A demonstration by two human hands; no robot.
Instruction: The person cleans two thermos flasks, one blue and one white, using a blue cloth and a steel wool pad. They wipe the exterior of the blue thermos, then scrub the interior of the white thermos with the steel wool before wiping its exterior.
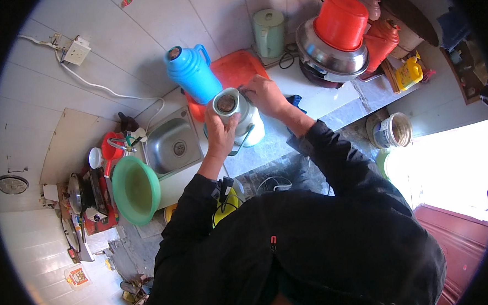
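A pale green thermos flask [249, 125] stands on the counter before me, its cork stopper [226, 103] in the neck. My left hand [221, 131] grips it around the neck, with the thumb below the rim. On the other side of the neck, my right hand [263, 94] has its fingers bent around a small dark thing [244, 90], mostly hidden and too small to name. It is against or very close to the flask's upper side. The flask's wire-like carrying handle [243, 141] hangs at its front. Just behind stands a blue thermos flask [194, 75], also corked.
An orange-red plastic tray [239, 68] lies behind the flasks. Left are a steel sink [173, 144] and a green basin [136, 190] holding murky liquid. A pale green kettle [269, 33], a steel pot [333, 50] and a red plastic bucket [341, 21] stand at back right.
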